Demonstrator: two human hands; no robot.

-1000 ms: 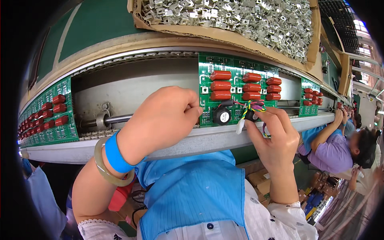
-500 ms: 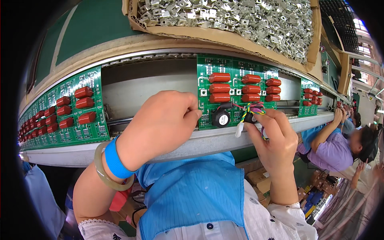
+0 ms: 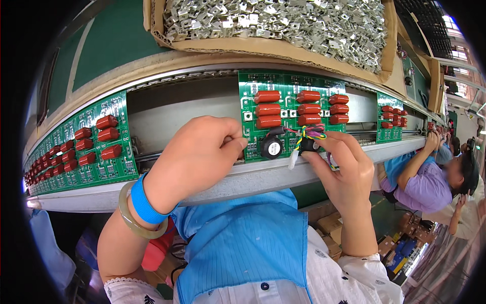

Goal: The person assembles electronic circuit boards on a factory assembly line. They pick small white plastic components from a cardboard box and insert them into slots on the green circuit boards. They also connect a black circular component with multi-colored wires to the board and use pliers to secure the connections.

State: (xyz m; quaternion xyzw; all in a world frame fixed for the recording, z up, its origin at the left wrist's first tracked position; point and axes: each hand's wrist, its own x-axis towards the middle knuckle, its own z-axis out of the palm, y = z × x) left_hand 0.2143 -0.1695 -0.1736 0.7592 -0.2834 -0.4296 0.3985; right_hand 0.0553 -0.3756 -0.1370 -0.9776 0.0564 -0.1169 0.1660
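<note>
A green circuit board (image 3: 277, 83) with rows of red capacitors (image 3: 268, 110) lies on the rail in front of me. My left hand (image 3: 206, 152) is at its lower left edge, fingertips pressed together; what they pinch, if anything, is hidden. On the lower part of the board sits a round black component (image 3: 272, 147) with a white label. My right hand (image 3: 345, 164) grips a bundle of yellow, green and pink wires (image 3: 311, 133) between thumb and fingers. A white plug (image 3: 293, 160) hangs from the bundle. Behind the wires, a second black round part (image 3: 310, 145) partly shows by my thumb.
A cardboard box (image 3: 283, 46) full of small metal clips (image 3: 273, 23) stands behind the rail. More populated boards (image 3: 96, 147) lie along the rail to the left, and another board (image 3: 390, 129) to the right. Farther right, a person in purple (image 3: 428, 185) works at the same line.
The board and both black parts have shifted slightly left in view, with the box. My left hand remains at the board's edge, and my right hand keeps its grip on the wires.
</note>
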